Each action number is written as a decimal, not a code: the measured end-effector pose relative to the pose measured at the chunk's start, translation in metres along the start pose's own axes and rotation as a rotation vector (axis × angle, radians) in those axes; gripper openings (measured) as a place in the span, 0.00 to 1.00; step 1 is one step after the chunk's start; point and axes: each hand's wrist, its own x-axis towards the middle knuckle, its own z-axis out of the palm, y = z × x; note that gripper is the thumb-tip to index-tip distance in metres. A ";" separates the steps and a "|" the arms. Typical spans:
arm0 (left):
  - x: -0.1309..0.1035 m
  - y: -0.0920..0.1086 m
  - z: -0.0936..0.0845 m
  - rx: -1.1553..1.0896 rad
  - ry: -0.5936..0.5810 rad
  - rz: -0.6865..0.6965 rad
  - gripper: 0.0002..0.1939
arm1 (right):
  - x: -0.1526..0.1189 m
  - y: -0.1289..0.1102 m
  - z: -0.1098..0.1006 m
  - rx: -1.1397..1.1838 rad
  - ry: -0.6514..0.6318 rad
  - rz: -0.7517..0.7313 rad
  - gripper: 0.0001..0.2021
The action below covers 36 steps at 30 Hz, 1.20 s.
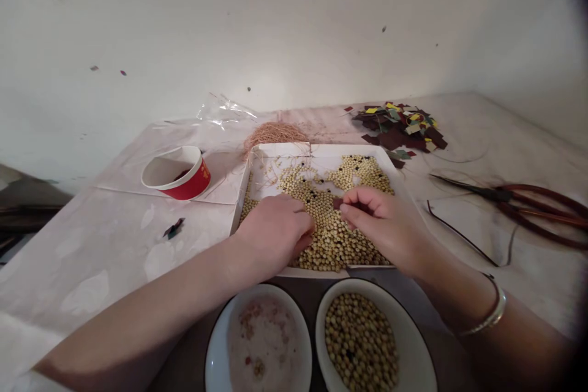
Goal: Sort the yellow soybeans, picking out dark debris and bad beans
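A shallow white tray (pixel 316 150) holds a spread of small tan beads (pixel 331 239) with a few dark ones among them. Over its left part my left hand (pixel 275 229) reaches in, fingers curled down and closed. What those fingers hold, if anything, is hidden. At the tray's right side, my right hand (pixel 374 214) pinches a small dark red-brown scrap (pixel 337 203) between thumb and forefinger, just above the beads.
Two bowls stand in front: one with bits of residue (pixel 215 349), one of larger beads (pixel 361 343). Left is a red-and-white paper cup (pixel 190 180). Behind lie orange threads (pixel 275 133) and a scrap pile (pixel 399 128). Scissors (pixel 509 196) lie right.
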 end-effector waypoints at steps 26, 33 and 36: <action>-0.006 0.014 -0.013 0.019 0.378 0.089 0.09 | -0.012 -0.018 0.001 0.129 -0.294 0.002 0.06; -0.006 0.016 -0.013 0.010 0.383 0.100 0.09 | -0.011 -0.017 0.000 0.178 -0.325 0.023 0.05; -0.006 0.016 -0.013 0.001 0.376 0.098 0.09 | -0.012 -0.016 0.001 0.169 -0.322 0.012 0.05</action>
